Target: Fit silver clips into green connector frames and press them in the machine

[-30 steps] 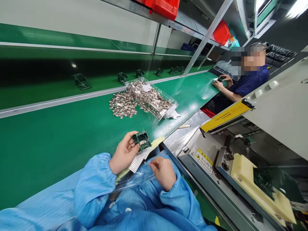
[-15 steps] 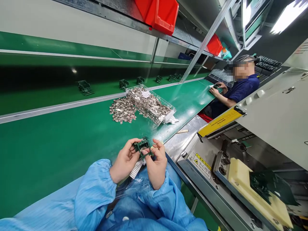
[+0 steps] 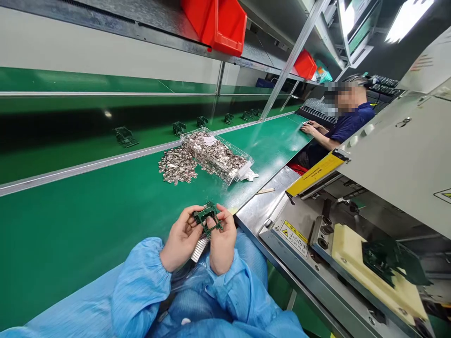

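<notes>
Got my left hand (image 3: 180, 239) and right hand (image 3: 223, 238) gripping the green frame (image 3: 204, 215) between my fingers (image 3: 226, 217), prob to steady it.

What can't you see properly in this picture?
In the head view:
Green frame: edges, partly covered by fingers.
White ridged strip: upper part, behind the frame and right hand.
Clear tray: floor, under metal pieces.
Nearer red bin: top, cut off by the upper edge.
Yellow bar: smaller print, too tiny.

Factory workshop: machine (image 3: 369, 277), warning label (image 3: 295, 236), red bins (image 3: 229, 40).
</notes>
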Motion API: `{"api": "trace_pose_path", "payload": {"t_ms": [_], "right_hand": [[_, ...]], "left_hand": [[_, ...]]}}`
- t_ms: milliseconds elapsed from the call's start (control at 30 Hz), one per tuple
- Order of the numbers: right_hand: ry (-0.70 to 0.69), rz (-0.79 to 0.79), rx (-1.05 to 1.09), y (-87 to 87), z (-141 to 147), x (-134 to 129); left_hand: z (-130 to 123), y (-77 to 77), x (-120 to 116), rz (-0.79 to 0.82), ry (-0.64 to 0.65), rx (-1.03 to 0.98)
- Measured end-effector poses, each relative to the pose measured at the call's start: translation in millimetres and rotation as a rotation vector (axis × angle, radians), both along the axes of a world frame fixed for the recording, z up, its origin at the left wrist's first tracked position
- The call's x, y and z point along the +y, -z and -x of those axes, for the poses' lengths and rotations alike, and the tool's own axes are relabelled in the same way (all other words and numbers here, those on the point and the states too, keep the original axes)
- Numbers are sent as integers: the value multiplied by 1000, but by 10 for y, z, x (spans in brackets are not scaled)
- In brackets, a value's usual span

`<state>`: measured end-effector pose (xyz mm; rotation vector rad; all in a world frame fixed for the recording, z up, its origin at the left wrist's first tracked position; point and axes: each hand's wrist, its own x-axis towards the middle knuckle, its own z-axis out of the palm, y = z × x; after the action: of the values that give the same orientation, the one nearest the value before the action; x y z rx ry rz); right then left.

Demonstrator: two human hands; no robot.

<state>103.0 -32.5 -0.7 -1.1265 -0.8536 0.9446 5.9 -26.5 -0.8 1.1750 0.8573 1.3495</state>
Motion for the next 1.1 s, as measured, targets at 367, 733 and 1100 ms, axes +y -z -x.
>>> {"api": "trace_pose_path", "payload": {"t_ms": [367, 733, 1100], "right_hand": [[-408, -251, -392, -428, -911, -389], [937, -380, -334, -655, -2575, -1685], [720, -52, -778, -919, -3290, -1497]], "left_hand": [[-38, -469, -142, 50, 332, 323], [-2255, -1258, 191, -662, 883, 554], [-2384, -1333, 164, -340, 884, 403]]}}
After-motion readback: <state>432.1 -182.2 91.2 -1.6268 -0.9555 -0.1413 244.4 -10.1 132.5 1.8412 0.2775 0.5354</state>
